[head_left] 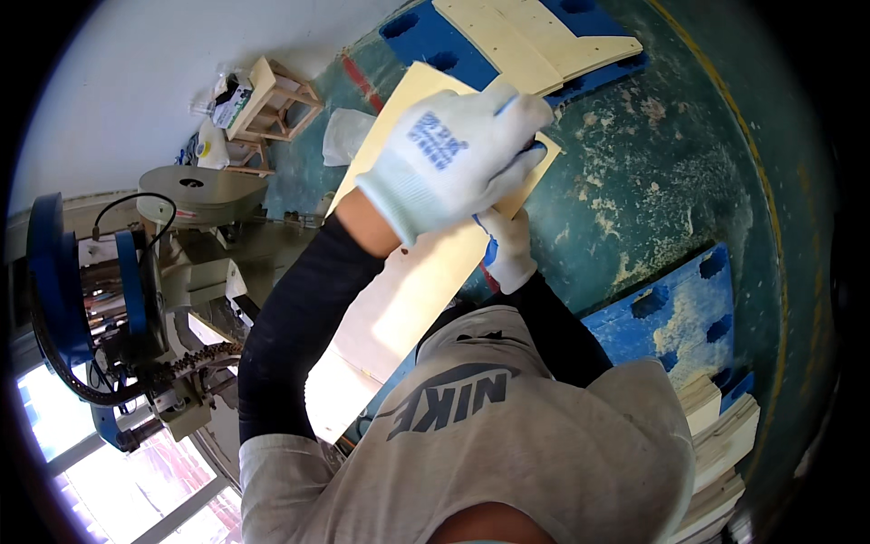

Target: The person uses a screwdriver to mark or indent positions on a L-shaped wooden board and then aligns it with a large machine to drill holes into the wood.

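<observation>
Blue casings and dark cables belong to a machine at the far left, with a wooden stool beyond it by the wall. To the right of these, a long, pale board slants in front of the person's body. The gloved left hand lies across its upper part, fingers curled toward the right edge; how firmly they close on it I cannot tell. Just below, the gloved right hand is at that same edge, its grip partly hidden. Flat wooden pieces already lie on a blue pallet at the top, and curved pieces are stacked at lower right, near another blue pallet. The board in hand appears not yet set down with either group; whether its edges are finished is unclear.
</observation>
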A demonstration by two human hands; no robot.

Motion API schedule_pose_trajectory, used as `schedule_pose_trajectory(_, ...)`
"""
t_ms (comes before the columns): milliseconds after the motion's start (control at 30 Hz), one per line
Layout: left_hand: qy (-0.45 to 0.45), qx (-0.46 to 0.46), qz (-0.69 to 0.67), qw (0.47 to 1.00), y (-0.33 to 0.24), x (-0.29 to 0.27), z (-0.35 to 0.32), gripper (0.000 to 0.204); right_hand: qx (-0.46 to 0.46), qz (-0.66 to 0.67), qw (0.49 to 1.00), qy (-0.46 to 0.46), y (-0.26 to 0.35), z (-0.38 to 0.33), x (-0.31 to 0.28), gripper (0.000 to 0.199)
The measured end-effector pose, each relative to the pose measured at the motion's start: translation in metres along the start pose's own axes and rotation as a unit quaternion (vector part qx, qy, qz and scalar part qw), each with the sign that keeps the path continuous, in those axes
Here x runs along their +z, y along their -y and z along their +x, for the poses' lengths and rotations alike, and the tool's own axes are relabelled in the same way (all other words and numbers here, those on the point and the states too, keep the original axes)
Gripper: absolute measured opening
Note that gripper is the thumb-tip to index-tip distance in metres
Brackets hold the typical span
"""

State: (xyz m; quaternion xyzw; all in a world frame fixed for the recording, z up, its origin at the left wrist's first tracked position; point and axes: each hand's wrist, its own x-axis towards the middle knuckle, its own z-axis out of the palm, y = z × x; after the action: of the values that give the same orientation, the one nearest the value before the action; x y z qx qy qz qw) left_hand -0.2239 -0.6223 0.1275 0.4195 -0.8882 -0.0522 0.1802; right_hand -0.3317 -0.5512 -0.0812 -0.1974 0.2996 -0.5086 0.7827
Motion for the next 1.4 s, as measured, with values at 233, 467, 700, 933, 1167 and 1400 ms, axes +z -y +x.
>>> schedule_pose_trajectory(233, -0.049, 0.048, -0.026, 0.997, 0.016, 0.007, -0.016, 0.033, -0.034, 0.007, 0.998, 0.047, 0.011, -0.002, 0.013, 0.037)
schedule_pose_trajectory(467, -0.231, 0.139, -0.043, 0.962, 0.006, -0.008, 0.002, 0.039, -0.021, 0.040, 0.999, -0.012, -0.004, -0.001, 0.007, 0.028)
schedule_pose_trajectory(700, -0.260, -0.037, -0.114, 0.958, 0.023, -0.061, -0.025, 0.038, 0.001, 0.006, 1.000, 0.008, 0.004, -0.008, 0.007, 0.037)
schedule_pose_trajectory(933, -0.260, -0.081, -0.135, 0.953, 0.023, -0.050, -0.036, 0.036, 0.015, 0.008, 1.000, 0.005, 0.008, -0.012, 0.006, 0.037)
schedule_pose_trajectory(1167, -0.206, -0.024, -0.047, 0.977, 0.023, -0.038, -0.031, 0.037, 0.021, 0.029, 0.999, 0.001, 0.013, -0.016, 0.013, 0.031)
schedule_pose_trajectory(1400, -0.095, 0.023, -0.041, 0.994, 0.037, -0.029, -0.030, 0.035, 0.015, -0.008, 1.000, -0.019, -0.005, -0.016, -0.008, 0.033)
